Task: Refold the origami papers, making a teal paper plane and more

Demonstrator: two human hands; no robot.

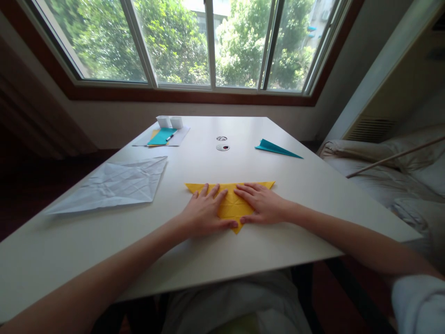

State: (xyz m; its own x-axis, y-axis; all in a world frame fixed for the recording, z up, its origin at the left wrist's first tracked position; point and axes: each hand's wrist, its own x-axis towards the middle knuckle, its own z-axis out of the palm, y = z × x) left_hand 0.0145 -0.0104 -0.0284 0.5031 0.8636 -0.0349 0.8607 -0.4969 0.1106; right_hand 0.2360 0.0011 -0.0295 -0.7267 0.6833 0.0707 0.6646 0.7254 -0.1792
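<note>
A yellow sheet of paper (232, 208), folded into a triangle with crease lines across it, lies near the table's front edge. Its long side faces the window and its tip points toward me. My left hand (206, 211) rests on its left half, fingers spread, thumb near the lower tip. On the right half lies my right hand (262, 202), palm down with the fingers stretched out and the thumb close to the same tip. Both hands press flat and hide parts of the paper's sides.
On the white table (208, 260) lie a creased white sheet (121, 185) at left and a teal paper plane (278, 148) at right. Two round stickers (223, 147) sit mid-table. Farther back are teal paper (162, 136), a pen (171, 136) and two white paper boxes (176, 122).
</note>
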